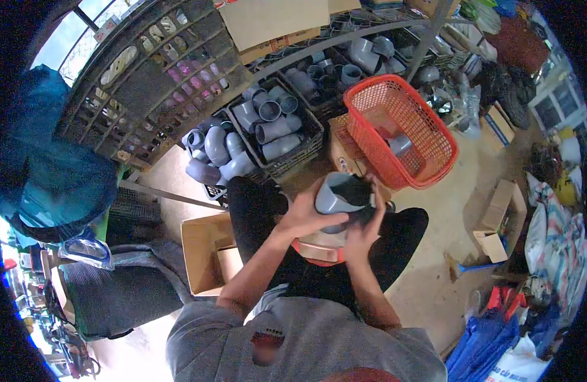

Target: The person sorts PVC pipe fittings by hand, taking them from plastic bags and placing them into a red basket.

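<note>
A grey plastic pipe fitting [336, 202] is held up over my lap, its wide opening tilted up toward me. My left hand [304, 213] wraps the fitting's left side, thumb stretched along its lower edge. On the other side my right hand [364, 230] is closed around a dark, cloth-like piece [363, 193] pressed against the fitting; I cannot tell exactly what it is. Below the hands, between my legs, a red and pale object [320, 252] shows in part. The red plastic basket [401, 134] ahead to the right has one grey fitting [399, 146] inside.
Black crates [293, 162] full of grey fittings stand ahead, with more loose fittings [220, 153] on their left. An opened cardboard box [201, 245] sits by my left leg. A large dark plastic crate [160, 76] leans at upper left. Another carton [500, 216] lies right.
</note>
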Demonstrator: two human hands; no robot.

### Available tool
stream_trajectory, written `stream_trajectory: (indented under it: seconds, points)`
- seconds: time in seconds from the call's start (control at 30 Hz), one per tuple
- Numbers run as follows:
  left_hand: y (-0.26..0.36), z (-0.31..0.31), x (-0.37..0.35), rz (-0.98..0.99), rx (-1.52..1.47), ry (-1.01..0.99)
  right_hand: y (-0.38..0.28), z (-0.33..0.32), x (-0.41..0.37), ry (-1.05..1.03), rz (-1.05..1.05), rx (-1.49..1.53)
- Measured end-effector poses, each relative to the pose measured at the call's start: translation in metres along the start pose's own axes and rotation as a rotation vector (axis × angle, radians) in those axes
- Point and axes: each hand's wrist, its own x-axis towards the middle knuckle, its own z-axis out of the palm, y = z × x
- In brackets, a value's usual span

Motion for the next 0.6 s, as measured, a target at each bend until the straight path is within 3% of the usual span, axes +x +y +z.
stream_trajectory:
  seconds: [0.03, 0.1, 0.17, 0.23, 0.3, 0.37, 0.4, 0.43, 0.5, 0.57, 0.6]
  points:
    - [0.001, 0.007, 0.001, 0.12, -0.096, 0.055, -0.018, 0.008, -0.001, -0.045, -0.084, -0.011]
    - [-0.02, 0.011, -0.003, 0.071, -0.174, 0.127, -0.007, -0.003, 0.001, -0.09, -0.09, 0.003]
    - [-0.023, 0.02, -0.009, 0.122, -0.368, 0.253, 0.004, -0.018, 0.019, -0.252, 0.04, 0.03]
    - [-0.021, 0.015, -0.009, 0.177, -0.317, 0.181, 0.008, -0.019, 0.028, -0.334, 0.109, 0.042]
    - [-0.017, 0.011, -0.006, 0.333, -0.203, 0.174, 0.002, -0.011, 0.035, -0.254, 0.677, 0.521]
    - [-0.005, 0.011, -0.006, 0.238, -0.351, 0.254, 0.022, -0.013, 0.029, -0.32, 0.626, 0.321]
    - [0.0, 0.011, -0.006, 0.138, -0.497, 0.338, 0.018, -0.011, 0.023, -0.424, 0.43, -0.144]
    - [-0.005, 0.011, -0.004, 0.138, -0.497, 0.341, 0.014, -0.009, 0.018, -0.43, 0.412, -0.224]
    - [-0.02, 0.01, 0.001, -0.033, -0.422, 0.598, -0.014, 0.006, 0.018, -0.435, 0.394, -0.299]
    - [-0.021, 0.01, -0.003, -0.032, -0.323, 0.525, -0.016, 0.011, 0.017, -0.394, 0.022, -0.315]
    - [-0.017, 0.016, -0.006, -0.009, -0.314, 0.564, -0.024, 0.01, 0.02, -0.417, -0.001, -0.298]
